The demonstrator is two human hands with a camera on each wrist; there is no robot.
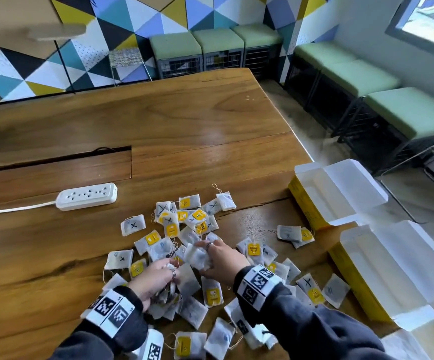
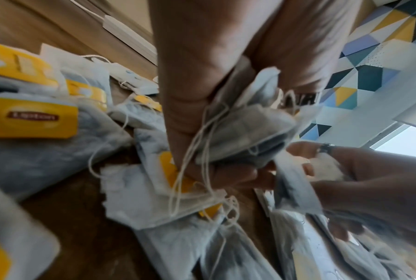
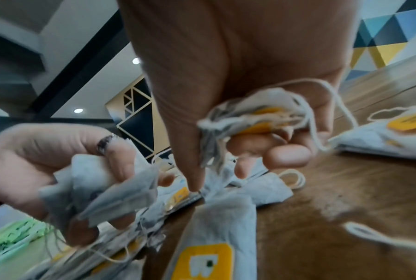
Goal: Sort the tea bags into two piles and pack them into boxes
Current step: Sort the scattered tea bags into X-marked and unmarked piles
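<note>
Many white tea bags (image 1: 170, 229), some with yellow tags and some marked with a black X, lie scattered on the wooden table (image 1: 184, 126). My left hand (image 1: 170, 271) grips a bundle of tea bags (image 2: 245, 123) with loose strings hanging. Close beside it, my right hand (image 1: 210, 255) holds a second small bunch of tea bags (image 3: 250, 117) in its curled fingers. In the right wrist view my thumb tip (image 3: 197, 181) points down at the pile. Two open yellow boxes (image 1: 335, 193) (image 1: 392, 271) with white insides stand at the table's right edge; what they hold is hidden.
A white power strip (image 1: 87, 196) with its cable lies to the left, in front of a long cable slot (image 1: 55, 162) in the table. Green-cushioned stools (image 1: 361, 76) line the wall and the floor on the right. The boxes hang partly over the table edge.
</note>
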